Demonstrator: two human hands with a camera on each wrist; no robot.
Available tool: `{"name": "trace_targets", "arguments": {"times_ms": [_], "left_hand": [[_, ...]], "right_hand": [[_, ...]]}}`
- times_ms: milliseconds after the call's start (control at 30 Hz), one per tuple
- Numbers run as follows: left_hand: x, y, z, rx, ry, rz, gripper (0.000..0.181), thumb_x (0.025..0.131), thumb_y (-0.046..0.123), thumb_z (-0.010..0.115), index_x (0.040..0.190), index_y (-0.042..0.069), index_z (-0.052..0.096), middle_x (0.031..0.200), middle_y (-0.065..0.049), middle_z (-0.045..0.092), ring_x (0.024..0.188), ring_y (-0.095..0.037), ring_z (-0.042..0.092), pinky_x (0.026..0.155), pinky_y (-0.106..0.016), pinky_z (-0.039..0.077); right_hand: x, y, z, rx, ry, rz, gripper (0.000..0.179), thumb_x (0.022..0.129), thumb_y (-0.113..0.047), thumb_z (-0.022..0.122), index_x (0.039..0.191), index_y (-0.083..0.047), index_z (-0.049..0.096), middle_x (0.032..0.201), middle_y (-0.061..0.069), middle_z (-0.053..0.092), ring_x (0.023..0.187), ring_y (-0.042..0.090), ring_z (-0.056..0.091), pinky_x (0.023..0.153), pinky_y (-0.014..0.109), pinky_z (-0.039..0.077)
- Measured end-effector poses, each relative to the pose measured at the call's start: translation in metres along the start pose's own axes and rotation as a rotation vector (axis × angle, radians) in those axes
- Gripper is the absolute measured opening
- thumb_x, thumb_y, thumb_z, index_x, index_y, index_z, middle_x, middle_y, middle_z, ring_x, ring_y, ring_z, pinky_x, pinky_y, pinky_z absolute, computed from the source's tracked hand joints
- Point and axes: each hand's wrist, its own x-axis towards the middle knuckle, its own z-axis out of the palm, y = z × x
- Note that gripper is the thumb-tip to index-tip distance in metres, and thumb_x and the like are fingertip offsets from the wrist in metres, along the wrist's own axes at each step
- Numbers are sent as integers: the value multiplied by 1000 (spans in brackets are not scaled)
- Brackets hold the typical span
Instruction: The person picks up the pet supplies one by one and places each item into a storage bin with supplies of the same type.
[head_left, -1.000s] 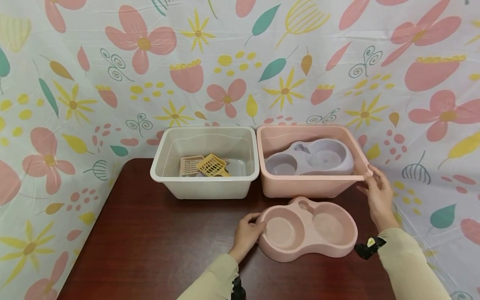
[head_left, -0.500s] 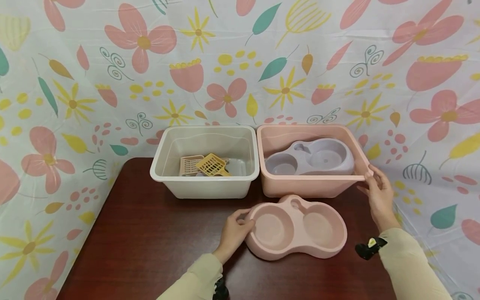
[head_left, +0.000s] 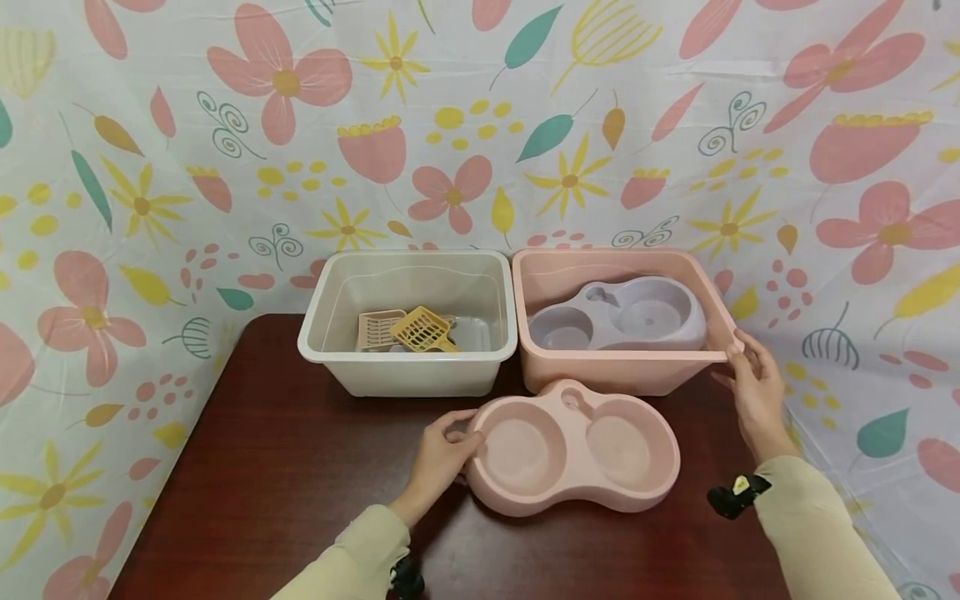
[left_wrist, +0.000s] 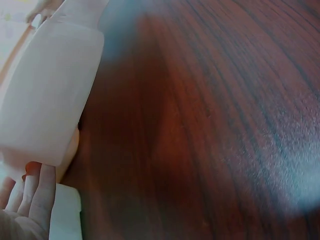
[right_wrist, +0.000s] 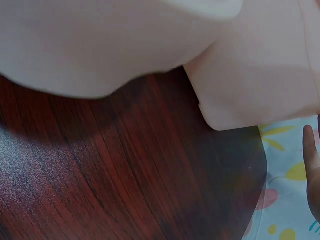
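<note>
A pink double pet bowl (head_left: 573, 450) is held over the table in front of the two bins, its left end pinched by my left hand (head_left: 437, 462). In the left wrist view the fingers (left_wrist: 42, 192) lie against the edge of the bowl (left_wrist: 52, 90). My right hand (head_left: 757, 400) grips the front right corner of the pink bin's rim (head_left: 622, 357). Inside that bin sits a grey double pet bowl (head_left: 615, 321). The right wrist view catches the pink bowl's underside (right_wrist: 100, 50), the pink bin's outer wall (right_wrist: 255, 75) and part of my right hand (right_wrist: 313, 172).
A white bin (head_left: 408, 375) stands left of the pink one. It contains a yellow litter scoop (head_left: 422, 330), a beige slotted scoop (head_left: 375, 330) and a clear item. Both bins are on the dark wooden table (head_left: 300, 492), against a flower-print cloth (head_left: 465, 100).
My left hand has moved left with the pink pet bowl, which now sits slightly nearer the bins. The right hand stays at the pink bin's corner.
</note>
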Motion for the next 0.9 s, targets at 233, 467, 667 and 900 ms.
{"name": "trace_targets", "arguments": {"times_ms": [233, 467, 667, 900], "left_hand": [[-5, 17, -14, -11, 3, 10, 40, 88, 7, 71, 128, 3, 65, 79, -21, 71, 58, -11, 62, 50, -26, 52], [-10, 42, -32, 12, 0, 6, 37, 88, 4, 69, 125, 0, 66, 77, -21, 70, 59, -12, 63, 51, -29, 53], [-8, 54, -49, 53, 22, 34, 34, 86, 7, 71, 121, 7, 70, 72, -12, 71, 62, -13, 65, 53, -27, 53], [-10, 72, -65, 189, 62, 107, 31, 86, 12, 73, 117, 13, 73, 72, -6, 72, 67, -15, 69, 61, -24, 51]], "right_hand": [[1, -2, 2, -23, 17, 25, 40, 99, -13, 62, 139, -14, 58, 148, 8, 42, 87, 2, 65, 67, 18, 54], [1, -1, 1, -50, 34, 30, 41, 99, -13, 61, 140, -14, 57, 154, 8, 37, 89, 2, 63, 67, 18, 54], [1, 1, -1, -45, 28, 28, 41, 99, -13, 60, 140, -14, 57, 151, 8, 40, 90, 3, 63, 67, 18, 54], [1, 0, 0, -38, 15, 5, 40, 99, -13, 61, 139, -13, 58, 144, 8, 45, 90, 4, 63, 67, 18, 54]]}}
